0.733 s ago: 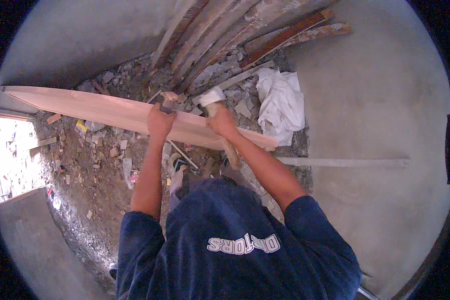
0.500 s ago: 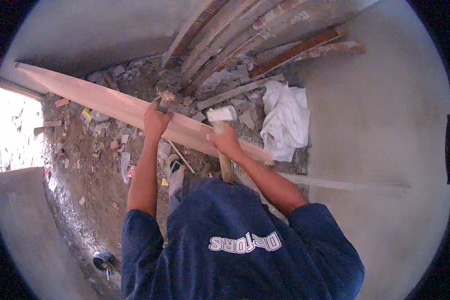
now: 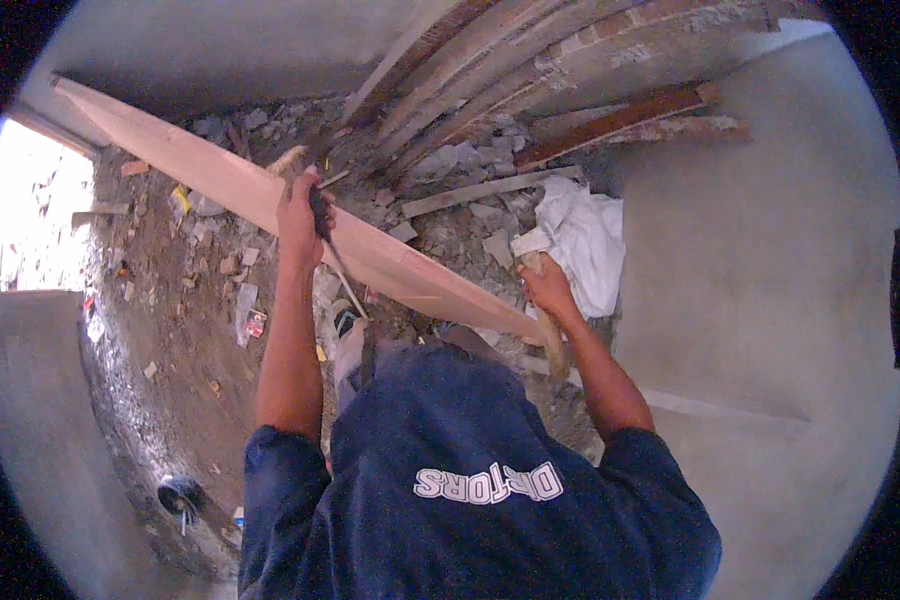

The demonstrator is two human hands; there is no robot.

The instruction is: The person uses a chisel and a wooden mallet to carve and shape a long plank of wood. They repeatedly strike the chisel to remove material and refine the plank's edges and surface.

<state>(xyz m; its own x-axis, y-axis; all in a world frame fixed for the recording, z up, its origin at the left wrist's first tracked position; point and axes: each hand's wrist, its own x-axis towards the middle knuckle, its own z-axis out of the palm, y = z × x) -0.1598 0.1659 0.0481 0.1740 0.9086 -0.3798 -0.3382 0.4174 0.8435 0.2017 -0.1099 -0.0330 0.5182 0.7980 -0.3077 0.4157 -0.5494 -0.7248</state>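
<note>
Head view: the right hand (image 3: 550, 288) clamps a pale-headed, wooden-handled hammer (image 3: 531, 243) near its head, apparently for control. The left hand (image 3: 298, 222) closes on a dark-handled tool (image 3: 319, 212), type unclear, over the long, pinkish wooden plank (image 3: 410, 275) slanting ahead of the navy cloth shirt (image 3: 490, 430).

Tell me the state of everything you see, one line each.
Left hand: closed around a dark-handled tool
Right hand: closed around the hammer
Hammer: held, head pointing away from the body
Plank: aslant, far end at left
White sack: crumpled
Rubble: broken, scattered
</note>
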